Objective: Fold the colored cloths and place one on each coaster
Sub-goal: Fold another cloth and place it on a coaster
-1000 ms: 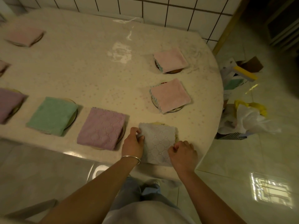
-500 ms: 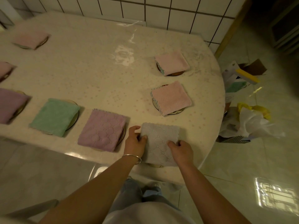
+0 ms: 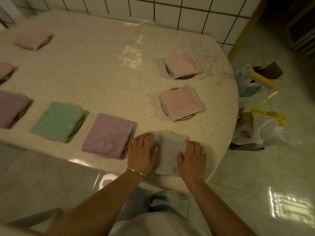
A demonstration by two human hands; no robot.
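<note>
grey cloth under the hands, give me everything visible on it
The grey cloth is pale grey, folded into a rough square, soft plush-looking fabric with an embossed diamond-like pattern and scalloped edges. It lies flat near the table's front edge, over a coaster whose rim peeks out behind. The left hand and right hand both rest flat on it, one on each side.

A home dining corner is showing here: a plastic-covered table standing against a far white-tiled wall, bags lying on the glossy floor right.
</note>
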